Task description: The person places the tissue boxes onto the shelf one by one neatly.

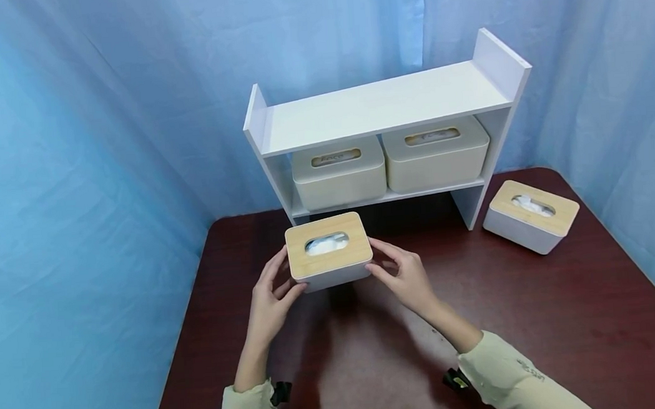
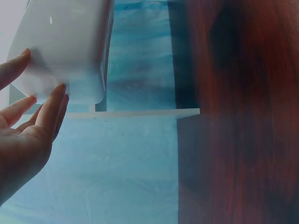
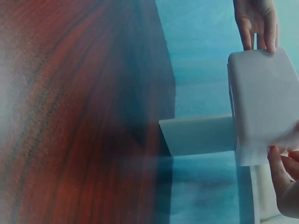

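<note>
Both hands hold a white tissue box (image 1: pixel 329 249) with a light wooden lid, raised above the table in front of the shelf. White tissue shows in its oval slot. My left hand (image 1: pixel 269 297) grips its left end, thumb at the near lower corner and fingers along the side. At the right end, my right hand (image 1: pixel 408 281) grips it the same way. From below, the left wrist view shows the box's smooth pale side (image 2: pixel 65 42) between thumb and fingers. In the right wrist view both hands show at opposite ends of the box (image 3: pixel 264 98).
A white two-tier shelf (image 1: pixel 378 106) stands at the table's back. Its lower tier bears two cream tissue boxes, one left (image 1: pixel 340 188) and one right (image 1: pixel 438 166). Another wooden-lidded tissue box (image 1: pixel 531 214) sits on the dark red table (image 1: pixel 565 315) at right. Blue curtains (image 1: pixel 78 182) hang around.
</note>
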The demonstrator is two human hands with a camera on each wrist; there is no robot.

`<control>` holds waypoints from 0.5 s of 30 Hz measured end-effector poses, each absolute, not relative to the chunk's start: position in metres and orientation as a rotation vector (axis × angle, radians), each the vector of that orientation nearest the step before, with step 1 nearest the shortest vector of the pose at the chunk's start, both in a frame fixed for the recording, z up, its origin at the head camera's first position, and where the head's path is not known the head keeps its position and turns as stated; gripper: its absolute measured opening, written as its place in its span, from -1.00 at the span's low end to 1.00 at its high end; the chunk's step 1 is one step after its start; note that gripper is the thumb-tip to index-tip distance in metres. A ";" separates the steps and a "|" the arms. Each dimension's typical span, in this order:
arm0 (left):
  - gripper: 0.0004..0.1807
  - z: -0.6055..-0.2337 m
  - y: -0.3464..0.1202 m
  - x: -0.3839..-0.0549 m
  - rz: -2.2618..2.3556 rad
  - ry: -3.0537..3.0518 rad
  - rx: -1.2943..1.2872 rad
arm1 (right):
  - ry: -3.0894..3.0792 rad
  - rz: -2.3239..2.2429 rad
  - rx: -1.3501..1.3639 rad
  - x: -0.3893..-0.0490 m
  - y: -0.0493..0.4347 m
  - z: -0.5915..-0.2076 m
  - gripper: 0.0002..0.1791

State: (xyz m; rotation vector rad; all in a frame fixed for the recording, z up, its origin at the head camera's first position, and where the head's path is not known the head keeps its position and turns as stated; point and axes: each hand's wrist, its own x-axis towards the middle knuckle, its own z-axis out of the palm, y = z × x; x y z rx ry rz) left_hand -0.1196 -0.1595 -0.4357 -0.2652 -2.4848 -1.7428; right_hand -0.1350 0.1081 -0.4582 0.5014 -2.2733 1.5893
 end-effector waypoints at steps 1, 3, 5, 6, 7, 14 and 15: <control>-0.14 -0.435 -0.158 -0.120 -1.745 -2.476 -0.276 | -2.267 1.594 0.500 -0.135 0.109 -0.456 -0.48; -0.15 -0.433 -0.156 -0.120 -1.750 -2.454 -0.295 | -2.252 1.601 0.501 -0.134 0.112 -0.453 -0.48; -0.16 -0.430 -0.154 -0.121 -1.745 -2.432 -0.318 | -2.231 1.611 0.509 -0.134 0.114 -0.448 -0.48; -0.16 -0.429 -0.153 -0.121 -1.742 -2.421 -0.327 | -2.219 1.615 0.514 -0.134 0.115 -0.446 -0.48; -0.17 -0.427 -0.152 -0.121 -1.739 -2.409 -0.339 | -2.208 1.615 0.519 -0.134 0.117 -0.443 -0.48; -0.20 -0.412 -0.145 -0.125 -1.716 -2.328 -0.395 | -2.115 1.646 0.572 -0.137 0.125 -0.424 -0.47; -0.20 -0.409 -0.144 -0.125 -1.709 -2.319 -0.401 | -2.106 1.647 0.578 -0.137 0.126 -0.421 -0.47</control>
